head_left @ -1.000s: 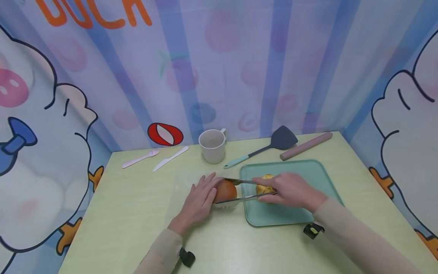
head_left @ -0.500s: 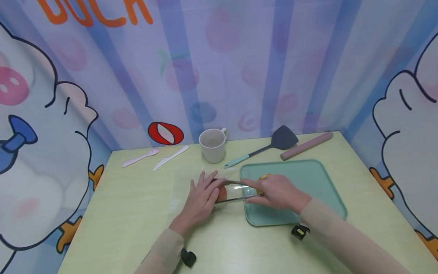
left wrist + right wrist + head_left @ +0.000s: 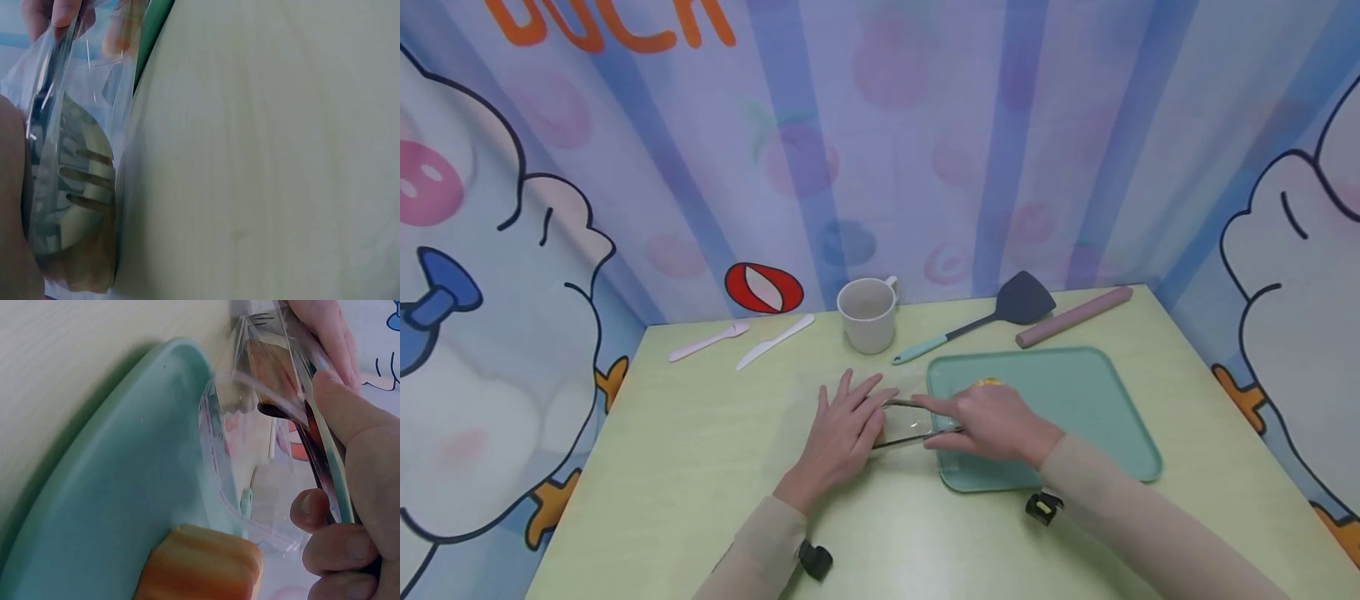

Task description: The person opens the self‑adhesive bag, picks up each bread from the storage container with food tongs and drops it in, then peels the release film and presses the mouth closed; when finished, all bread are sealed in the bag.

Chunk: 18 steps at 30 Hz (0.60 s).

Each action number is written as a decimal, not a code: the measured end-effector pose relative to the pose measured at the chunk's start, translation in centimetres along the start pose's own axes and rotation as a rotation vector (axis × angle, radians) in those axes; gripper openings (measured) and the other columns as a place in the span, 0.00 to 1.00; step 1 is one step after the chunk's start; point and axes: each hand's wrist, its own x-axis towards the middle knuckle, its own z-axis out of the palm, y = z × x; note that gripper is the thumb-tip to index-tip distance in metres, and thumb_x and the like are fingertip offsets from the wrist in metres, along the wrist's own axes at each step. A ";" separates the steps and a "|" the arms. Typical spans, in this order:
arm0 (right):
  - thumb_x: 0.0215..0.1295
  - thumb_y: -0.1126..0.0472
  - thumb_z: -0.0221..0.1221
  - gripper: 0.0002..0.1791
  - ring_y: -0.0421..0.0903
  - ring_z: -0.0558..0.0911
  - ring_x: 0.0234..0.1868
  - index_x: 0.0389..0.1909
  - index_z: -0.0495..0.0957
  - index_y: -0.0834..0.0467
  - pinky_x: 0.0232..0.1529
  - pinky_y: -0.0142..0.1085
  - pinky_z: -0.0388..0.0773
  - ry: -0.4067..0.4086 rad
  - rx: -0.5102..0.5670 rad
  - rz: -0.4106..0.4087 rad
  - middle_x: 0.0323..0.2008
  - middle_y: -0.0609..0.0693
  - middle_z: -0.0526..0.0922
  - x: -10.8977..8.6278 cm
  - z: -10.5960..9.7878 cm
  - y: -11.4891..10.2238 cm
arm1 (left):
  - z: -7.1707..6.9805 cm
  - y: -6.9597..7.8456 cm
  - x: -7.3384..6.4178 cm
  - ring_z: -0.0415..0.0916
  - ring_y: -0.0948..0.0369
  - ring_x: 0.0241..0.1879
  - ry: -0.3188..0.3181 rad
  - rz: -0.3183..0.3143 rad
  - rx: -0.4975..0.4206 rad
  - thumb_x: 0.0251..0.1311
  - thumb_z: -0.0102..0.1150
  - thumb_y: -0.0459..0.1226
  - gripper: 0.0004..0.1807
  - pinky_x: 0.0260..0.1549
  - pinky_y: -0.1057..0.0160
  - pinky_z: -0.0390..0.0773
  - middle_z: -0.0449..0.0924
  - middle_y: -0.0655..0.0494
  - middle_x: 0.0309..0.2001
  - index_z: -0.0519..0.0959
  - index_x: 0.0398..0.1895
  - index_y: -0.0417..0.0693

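Observation:
In the head view my right hand (image 3: 996, 421) grips metal tongs (image 3: 904, 442), whose arms reach left into a clear plastic bag (image 3: 913, 423). Through the film the left wrist view shows the slotted tong head (image 3: 87, 137) against a brown bun (image 3: 81, 265). My left hand (image 3: 842, 429) lies over the bag with fingers spread and fairly straight, covering most of the bun from above. The bag's mouth gapes toward the right hand, over the edge of a green tray (image 3: 1075, 400). A golden bread piece (image 3: 200, 565) sits on that tray, mostly behind the right hand in the head view.
Along the back of the table stand a white mug (image 3: 868, 317), a pink fork (image 3: 709, 342), a white plastic knife (image 3: 775, 342), a dark spatula (image 3: 1024, 298) and a mauve rolling pin (image 3: 1075, 317). A printed curtain (image 3: 895, 167) closes the back.
My right hand has moved left with the tongs, taking the bun deeper into the bag and under the left hand. The left hand has hardly moved.

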 end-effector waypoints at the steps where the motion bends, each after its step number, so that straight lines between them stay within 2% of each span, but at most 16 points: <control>1: 0.70 0.30 0.60 0.36 0.37 0.73 0.16 0.72 0.77 0.45 0.20 0.39 0.75 -0.002 0.007 0.008 0.11 0.36 0.65 0.0 0.0 -0.1 | 0.0 0.1 0.0 0.52 0.36 0.80 0.004 0.003 0.000 0.83 0.37 0.50 0.24 0.68 0.18 0.49 0.67 0.55 0.79 0.75 0.73 0.64; 6: 0.69 0.31 0.61 0.37 0.35 0.65 0.12 0.72 0.77 0.48 0.12 0.33 0.61 -0.012 0.044 0.049 0.09 0.38 0.63 0.3 0.0 -0.8 | -0.2 0.3 0.2 0.54 0.35 0.80 0.014 0.010 0.010 0.83 0.38 0.49 0.24 0.68 0.18 0.49 0.68 0.54 0.78 0.76 0.73 0.64; 9: 0.69 0.32 0.62 0.37 0.34 0.61 0.10 0.72 0.78 0.49 0.11 0.32 0.55 0.002 0.049 0.072 0.08 0.37 0.60 0.4 0.2 -1.1 | -0.2 0.4 0.2 0.55 0.34 0.79 0.018 0.014 0.020 0.83 0.39 0.49 0.23 0.67 0.17 0.50 0.69 0.54 0.77 0.76 0.72 0.63; 14: 0.68 0.34 0.65 0.38 0.33 0.57 0.08 0.72 0.77 0.50 0.11 0.31 0.51 0.022 0.064 0.095 0.07 0.37 0.58 0.5 0.6 -1.2 | -0.3 0.3 0.1 0.55 0.34 0.79 0.003 -0.006 0.027 0.83 0.40 0.48 0.23 0.67 0.17 0.50 0.68 0.53 0.78 0.75 0.73 0.64; 18: 0.68 0.35 0.65 0.39 0.32 0.58 0.08 0.73 0.75 0.51 0.11 0.30 0.53 0.013 0.101 0.105 0.07 0.36 0.59 0.4 0.7 -1.2 | -0.5 0.0 -0.1 0.54 0.33 0.79 -0.004 -0.023 0.012 0.83 0.40 0.48 0.23 0.67 0.17 0.48 0.67 0.52 0.79 0.74 0.74 0.66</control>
